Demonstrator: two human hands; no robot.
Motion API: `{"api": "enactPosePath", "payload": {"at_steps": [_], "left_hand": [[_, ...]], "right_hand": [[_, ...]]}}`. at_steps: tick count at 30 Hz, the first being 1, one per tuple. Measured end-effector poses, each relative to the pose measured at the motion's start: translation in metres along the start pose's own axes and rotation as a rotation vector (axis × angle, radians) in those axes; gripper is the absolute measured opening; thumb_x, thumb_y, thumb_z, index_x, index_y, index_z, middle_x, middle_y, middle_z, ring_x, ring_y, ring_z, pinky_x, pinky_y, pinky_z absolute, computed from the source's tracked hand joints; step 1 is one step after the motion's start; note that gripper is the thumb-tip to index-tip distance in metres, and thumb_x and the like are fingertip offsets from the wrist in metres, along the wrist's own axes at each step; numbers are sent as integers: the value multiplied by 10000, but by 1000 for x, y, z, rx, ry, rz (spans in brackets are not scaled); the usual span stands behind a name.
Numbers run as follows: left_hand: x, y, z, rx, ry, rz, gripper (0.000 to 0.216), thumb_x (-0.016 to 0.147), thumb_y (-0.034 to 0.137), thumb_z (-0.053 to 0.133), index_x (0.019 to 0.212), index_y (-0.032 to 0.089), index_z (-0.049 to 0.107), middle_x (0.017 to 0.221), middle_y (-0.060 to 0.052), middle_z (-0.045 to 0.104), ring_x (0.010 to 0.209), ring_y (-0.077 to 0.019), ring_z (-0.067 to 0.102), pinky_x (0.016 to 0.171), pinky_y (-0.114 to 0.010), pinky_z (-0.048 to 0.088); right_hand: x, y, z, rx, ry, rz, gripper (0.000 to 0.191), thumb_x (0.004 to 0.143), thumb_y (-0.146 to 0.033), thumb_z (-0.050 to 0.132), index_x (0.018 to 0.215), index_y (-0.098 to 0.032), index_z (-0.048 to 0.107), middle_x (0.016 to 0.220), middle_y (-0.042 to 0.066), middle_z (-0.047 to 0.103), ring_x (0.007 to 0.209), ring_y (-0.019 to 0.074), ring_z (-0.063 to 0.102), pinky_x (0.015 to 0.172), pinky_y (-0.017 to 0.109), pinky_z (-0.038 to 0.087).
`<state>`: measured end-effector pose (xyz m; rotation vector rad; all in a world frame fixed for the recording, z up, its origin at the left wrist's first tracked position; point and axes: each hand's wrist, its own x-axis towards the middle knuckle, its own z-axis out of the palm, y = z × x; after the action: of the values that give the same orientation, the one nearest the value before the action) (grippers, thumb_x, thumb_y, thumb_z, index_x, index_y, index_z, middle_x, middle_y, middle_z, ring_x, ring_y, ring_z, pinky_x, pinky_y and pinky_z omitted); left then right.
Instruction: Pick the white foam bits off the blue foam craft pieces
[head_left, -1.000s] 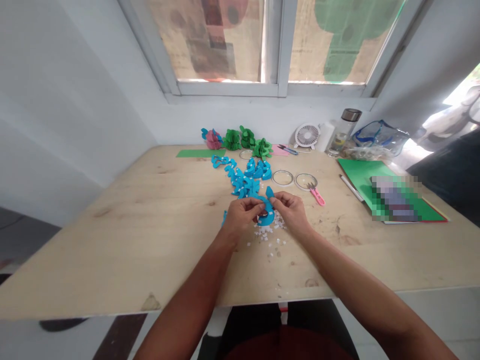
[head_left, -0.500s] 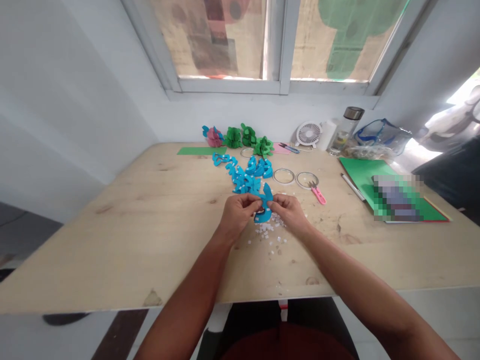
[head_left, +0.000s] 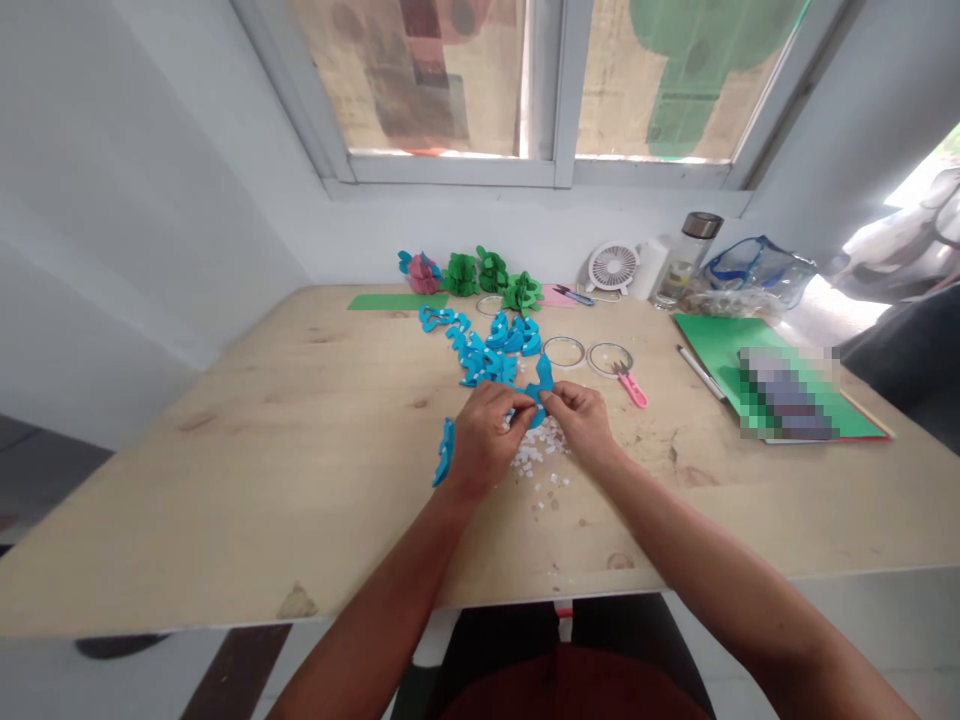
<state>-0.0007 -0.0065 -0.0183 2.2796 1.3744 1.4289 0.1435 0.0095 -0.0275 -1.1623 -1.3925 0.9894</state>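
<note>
A blue paper cutout (head_left: pixel 544 372) with a curved, lobed outline is pinched between my two hands over the table. My left hand (head_left: pixel 489 432) has its thumb and fingertips closed on the cutout's left side. From the right, my right hand (head_left: pixel 579 415) grips the same piece with thumb and forefinger. Another blue paper piece (head_left: pixel 444 455) shows along the outer edge of my left hand; whether it touches the hand I cannot tell. Below my fingers lie many small white paper bits (head_left: pixel 531 455). A pile of blue cutouts (head_left: pixel 484 360) with white squares lies just beyond.
Two tape rolls (head_left: pixel 563 351) and pink thread snips (head_left: pixel 631 384) lie right of the pile. Green paper flowers (head_left: pixel 460 274), a small fan (head_left: pixel 613 268) and a glass bottle (head_left: pixel 679 265) line the wall. Green sheets (head_left: pixel 724 345) and a pen (head_left: pixel 701 374) are at right.
The held blue cutout has shifted slightly up and right, and my left hand has turned and moved a little right. A blue piece now shows left of my left hand.
</note>
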Motion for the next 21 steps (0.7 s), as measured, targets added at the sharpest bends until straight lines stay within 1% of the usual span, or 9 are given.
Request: {"api": "enactPosePath", "payload": {"at_steps": [5,10,15,21], "left_hand": [[-1,-4,8,192,-38,131,117,832,250,559,767,197,641,728,-47,642,799,-209,566,746,-333,434],[-1,-2,10,267,-19,219,158,856,228,519,764,179,638,717,-56,628,763,-214,551,716,-343,400],[-1,3,10,315,-14,227,216,872,230,490,719,174,632,686,-58,615,737,-213,532,678,-342,376],[-1,2,12,329,-34,216,253,878,227,469,684,173,622,676,-59,608,731,-209,520,676,-340,369]], "right_hand": [[1,3,0,-90,30,-46,358,739,-426,560,509,-181,435,478,-47,339,472,86,313,461,236,241],[1,9,1,-132,48,-59,346,743,-399,556,510,-178,429,489,-48,338,482,84,317,471,237,235],[1,9,1,-115,65,-48,325,734,-373,564,504,-171,454,480,-52,343,481,82,314,474,236,235],[0,9,3,26,56,25,309,713,-355,591,497,-167,477,461,-56,363,457,77,317,458,233,223]]}}
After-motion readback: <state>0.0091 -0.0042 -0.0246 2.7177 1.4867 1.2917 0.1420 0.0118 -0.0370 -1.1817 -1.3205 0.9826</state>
